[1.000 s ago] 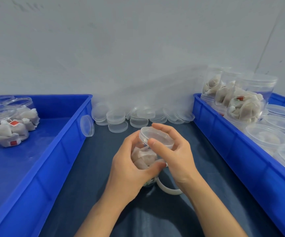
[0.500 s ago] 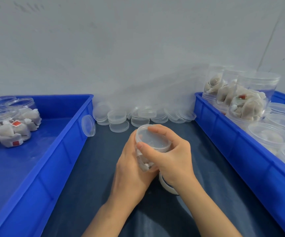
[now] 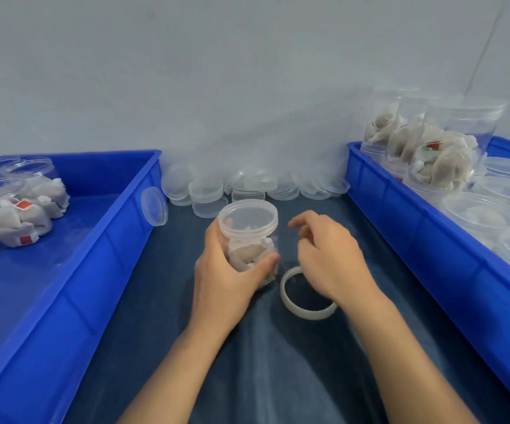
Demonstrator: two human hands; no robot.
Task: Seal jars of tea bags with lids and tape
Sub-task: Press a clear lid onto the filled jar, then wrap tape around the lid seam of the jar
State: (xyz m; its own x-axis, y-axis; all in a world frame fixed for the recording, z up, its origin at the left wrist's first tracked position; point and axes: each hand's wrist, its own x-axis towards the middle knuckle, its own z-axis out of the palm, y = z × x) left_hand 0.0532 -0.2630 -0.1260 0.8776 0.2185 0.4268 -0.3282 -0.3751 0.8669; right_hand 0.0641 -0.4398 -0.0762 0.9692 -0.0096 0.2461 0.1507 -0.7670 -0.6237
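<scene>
Your left hand (image 3: pixel 226 280) grasps the lidded jar (image 3: pixel 249 237) of tea bags, while your right hand (image 3: pixel 327 255), fingers loosely curled and holding nothing, hovers over the tape roll (image 3: pixel 304 302).

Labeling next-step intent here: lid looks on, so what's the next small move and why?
Probably lower the right hand onto the tape roll and pick it up. The left hand grips the jar of tea bags, its lid seated; the right hand holds nothing, and no tape shows on the jar.
</scene>
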